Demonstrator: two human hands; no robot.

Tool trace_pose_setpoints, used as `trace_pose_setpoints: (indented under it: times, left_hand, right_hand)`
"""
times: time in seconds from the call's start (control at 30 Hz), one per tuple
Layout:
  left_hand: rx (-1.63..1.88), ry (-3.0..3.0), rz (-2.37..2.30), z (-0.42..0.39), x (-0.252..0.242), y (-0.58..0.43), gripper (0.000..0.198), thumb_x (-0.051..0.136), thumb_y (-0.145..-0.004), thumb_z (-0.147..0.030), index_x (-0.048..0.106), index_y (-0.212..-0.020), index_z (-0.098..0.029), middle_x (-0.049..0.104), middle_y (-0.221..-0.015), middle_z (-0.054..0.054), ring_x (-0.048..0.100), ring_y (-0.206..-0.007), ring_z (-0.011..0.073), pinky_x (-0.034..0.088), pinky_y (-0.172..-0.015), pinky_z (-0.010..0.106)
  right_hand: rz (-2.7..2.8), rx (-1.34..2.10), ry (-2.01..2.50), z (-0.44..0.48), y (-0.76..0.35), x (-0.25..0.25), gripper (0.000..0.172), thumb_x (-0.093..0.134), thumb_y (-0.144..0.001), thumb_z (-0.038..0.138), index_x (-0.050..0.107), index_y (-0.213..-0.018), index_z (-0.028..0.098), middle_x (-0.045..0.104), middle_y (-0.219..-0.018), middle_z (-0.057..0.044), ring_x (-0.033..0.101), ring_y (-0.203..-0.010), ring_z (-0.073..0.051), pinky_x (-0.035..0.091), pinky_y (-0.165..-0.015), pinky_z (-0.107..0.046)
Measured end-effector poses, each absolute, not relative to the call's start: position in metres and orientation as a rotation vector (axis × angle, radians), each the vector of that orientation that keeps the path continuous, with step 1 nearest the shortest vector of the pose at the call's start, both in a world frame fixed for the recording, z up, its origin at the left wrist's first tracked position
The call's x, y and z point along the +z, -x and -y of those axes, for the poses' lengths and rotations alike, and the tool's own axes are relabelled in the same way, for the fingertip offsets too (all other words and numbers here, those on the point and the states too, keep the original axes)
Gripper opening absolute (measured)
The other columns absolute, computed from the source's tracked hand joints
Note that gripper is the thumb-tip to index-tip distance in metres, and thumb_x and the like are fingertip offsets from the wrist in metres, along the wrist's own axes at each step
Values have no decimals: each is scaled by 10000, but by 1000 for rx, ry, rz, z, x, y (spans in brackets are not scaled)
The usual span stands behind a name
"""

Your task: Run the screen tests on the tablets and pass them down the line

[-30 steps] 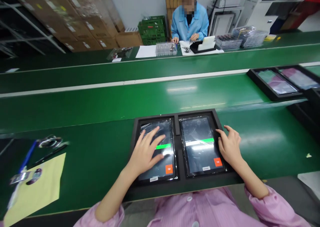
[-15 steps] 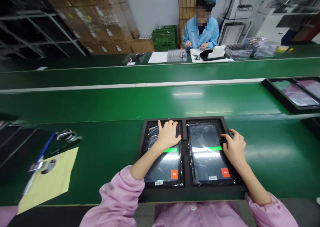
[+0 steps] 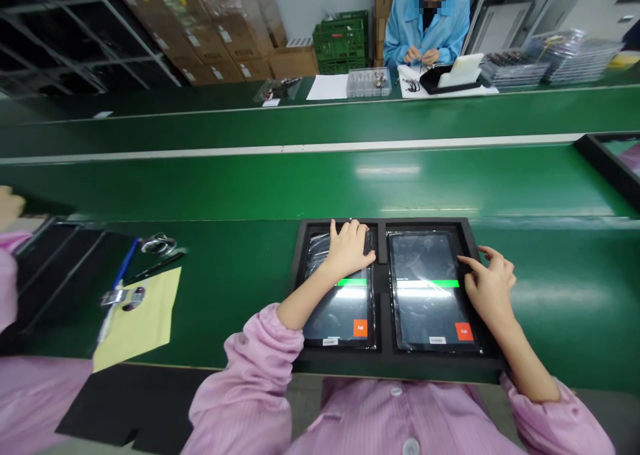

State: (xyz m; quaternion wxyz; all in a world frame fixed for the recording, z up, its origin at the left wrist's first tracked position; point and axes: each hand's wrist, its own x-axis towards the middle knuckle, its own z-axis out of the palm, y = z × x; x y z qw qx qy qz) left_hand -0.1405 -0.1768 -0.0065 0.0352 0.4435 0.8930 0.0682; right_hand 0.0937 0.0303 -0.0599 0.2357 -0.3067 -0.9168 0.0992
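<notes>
Two tablets [image 3: 425, 318], one beneath, one beside hands [image 3: 346, 249]

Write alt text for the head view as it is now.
Two tablets, each showing an orange Fail square, lie side by side in a black tray on a green bench. The left hand spreads over the left tablet's upper part, the right hand at the tray's right rim. Yellow paper lies to the left; a person in blue is opposite.
</notes>
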Motion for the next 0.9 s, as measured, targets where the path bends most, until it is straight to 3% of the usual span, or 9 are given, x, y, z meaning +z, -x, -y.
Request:
trace_pose_setpoints:
  times: [0.17,0.43,0.9]
  left_hand:
    - [234,-1335,-2776,173,-8,143,318,625,-821,-327,601,-1106,-188,619,-1154,119,570,-1129,312,223,-1180,617]
    - [183,-1343,-2804,165,-11,140,326,617,-789,-282,618,-1083,-141,632,-1121,145,574,-1111,315,257,-1176,561]
    - [150,-1534,-2750,180,-10,144,401,456,-947,-394,605,-1216,-137,644,-1161,162,604,-1107,344,212,-1164,658]
  right_hand:
    - [2523,316,855,-33,-94,-65,442,494,-767,118,703,-1132,250,418,-1318,-160,394,-1161,-407,435,-869,-645]
    - [2519,399,824,-39,-93,-69,477,444,-767,91,722,-1112,269,456,-1243,-141,442,-1083,-357,463,-866,-604]
    - [2549,495,868,-43,-88,-77,562,431,-710,65,693,-1169,257,481,-1225,-142,481,-1065,-333,510,-844,-543]
